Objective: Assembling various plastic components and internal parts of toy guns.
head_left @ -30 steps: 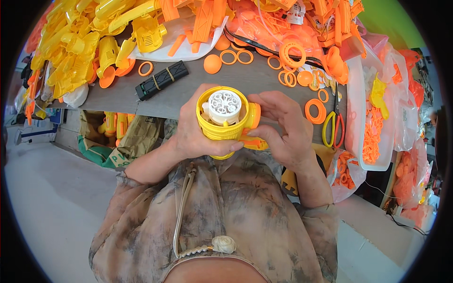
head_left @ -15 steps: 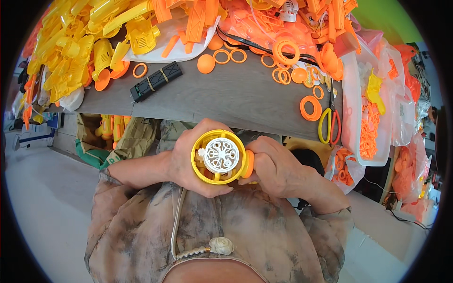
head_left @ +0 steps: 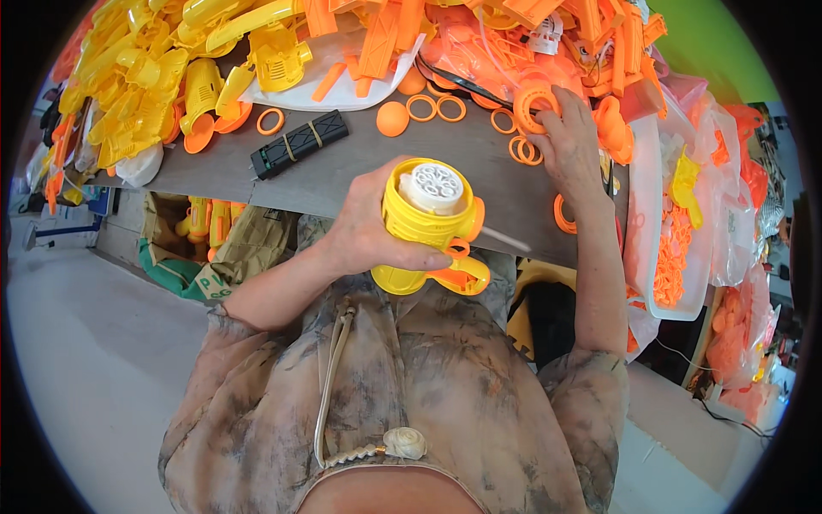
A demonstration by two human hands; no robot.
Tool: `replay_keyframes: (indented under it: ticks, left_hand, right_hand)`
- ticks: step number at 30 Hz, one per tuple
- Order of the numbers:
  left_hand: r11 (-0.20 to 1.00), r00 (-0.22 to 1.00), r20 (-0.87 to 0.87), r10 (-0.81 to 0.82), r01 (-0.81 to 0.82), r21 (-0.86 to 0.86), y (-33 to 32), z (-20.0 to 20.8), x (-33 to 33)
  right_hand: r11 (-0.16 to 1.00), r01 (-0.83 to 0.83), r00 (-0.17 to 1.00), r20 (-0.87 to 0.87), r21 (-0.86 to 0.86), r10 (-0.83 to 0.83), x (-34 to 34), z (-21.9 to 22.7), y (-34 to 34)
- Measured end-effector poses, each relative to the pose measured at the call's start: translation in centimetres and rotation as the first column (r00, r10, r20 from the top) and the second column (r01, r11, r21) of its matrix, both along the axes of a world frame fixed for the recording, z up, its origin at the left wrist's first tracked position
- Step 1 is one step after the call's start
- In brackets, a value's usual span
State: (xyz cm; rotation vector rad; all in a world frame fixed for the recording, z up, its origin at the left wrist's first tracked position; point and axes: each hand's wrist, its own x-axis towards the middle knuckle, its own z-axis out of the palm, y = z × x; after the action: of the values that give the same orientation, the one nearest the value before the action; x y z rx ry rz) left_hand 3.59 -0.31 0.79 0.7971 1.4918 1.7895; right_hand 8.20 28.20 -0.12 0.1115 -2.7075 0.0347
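My left hand [head_left: 366,214] is wrapped round a yellow toy bubble gun [head_left: 419,230], holding it upright over the table's near edge. A white bubble wheel [head_left: 435,187] with round openings sits in its top. Orange parts show on the toy's right side, and a thin pale rod, blurred, sticks out there. At the far right of the table my right hand [head_left: 572,141] pinches the edge of a thick orange ring [head_left: 524,104], which lies by the orange pile. Thinner orange rings [head_left: 524,152] lie just below it.
A heap of yellow shells [head_left: 141,94] fills the back left, orange parts [head_left: 394,38] the back middle. A black bar with bands [head_left: 300,146] and an orange ball [head_left: 393,119] lie on the grey table [head_left: 360,193]. At right stands a white bin [head_left: 685,310] of small orange parts.
My right hand has left the toy and reached forward to the thick orange ring. My left hand has tilted the toy and moved it slightly up and right.
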Motion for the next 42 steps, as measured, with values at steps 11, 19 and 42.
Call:
replay_keyframes:
  ticks: [11, 19, 42]
  left_hand:
    - [0.994, 0.993, -0.041, -0.109, 0.108, -0.027, 1.8, 0.0, 1.0]
    - [0.986, 0.983, 0.084, -0.162, 0.164, -0.011, 1.7, 0.5, 1.3]
    - [0.993, 0.983, 0.174, -0.063, 0.044, 0.11, 0.8, -3.0, 4.1]
  right_hand:
    - [0.383, -0.126, 0.859, 0.093, -0.915, 0.504, 2.1, 6.3, -6.9]
    - [0.127, -0.077, 0.78, 0.02, -0.989, 0.625, 3.0, 4.9, -8.0]
    - [0.526, -0.247, 0.907, -0.003, -0.814, 0.421, 6.8, 0.0, -11.2]
